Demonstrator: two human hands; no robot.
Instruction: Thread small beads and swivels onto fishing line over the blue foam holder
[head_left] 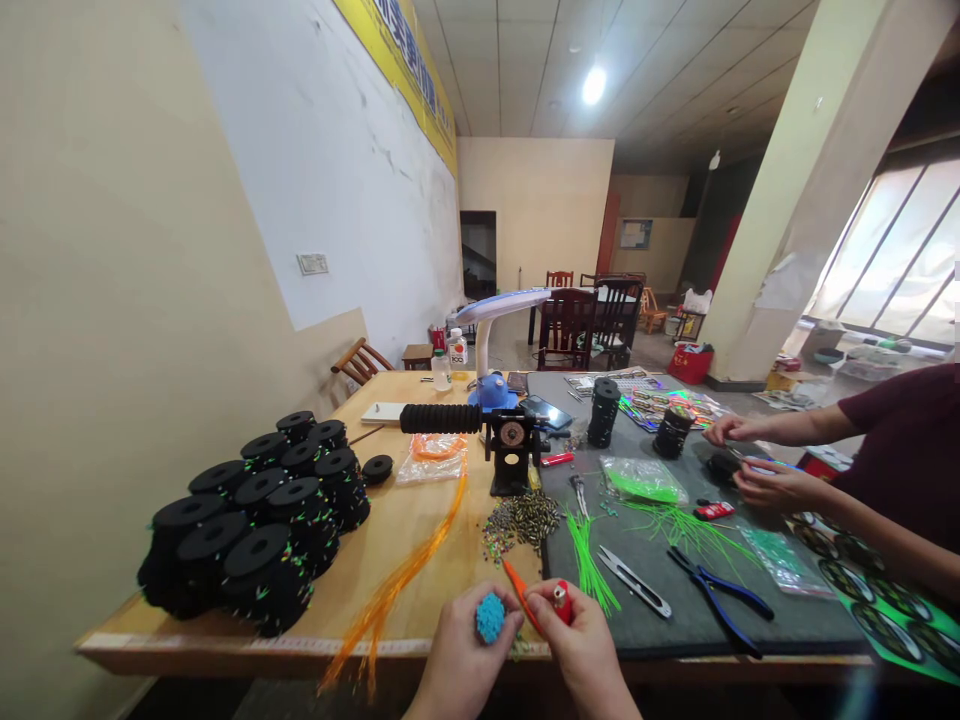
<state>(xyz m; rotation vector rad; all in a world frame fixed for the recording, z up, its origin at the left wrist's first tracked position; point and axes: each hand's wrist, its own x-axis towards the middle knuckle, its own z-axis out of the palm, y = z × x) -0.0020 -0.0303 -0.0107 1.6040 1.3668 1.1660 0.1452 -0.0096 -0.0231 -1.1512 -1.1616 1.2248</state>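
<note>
My left hand (459, 655) is closed around a turquoise bundle (490, 619), whose knobbly end faces up. Beside it, my right hand (585, 650) grips a thin orange strip (516, 585) that points up and left, and also a small red thing with a metal top (562, 598), which looks like a lighter. Both hands are at the front table edge, close together but apart. Just beyond them lies a heap of small brass-coloured and mixed beads (525, 518). A bunch of green strands (589, 560) and thread snips (634, 582) lie right of my right hand.
Stacked black foam spools (259, 490) fill the table's left. Orange strands (420, 550) trail over the front edge. A black winding device (512, 450) and a lamp (491, 345) stand mid-table. Blue-handled pliers (720, 595) lie right. Another person's hands (772, 480) work at far right.
</note>
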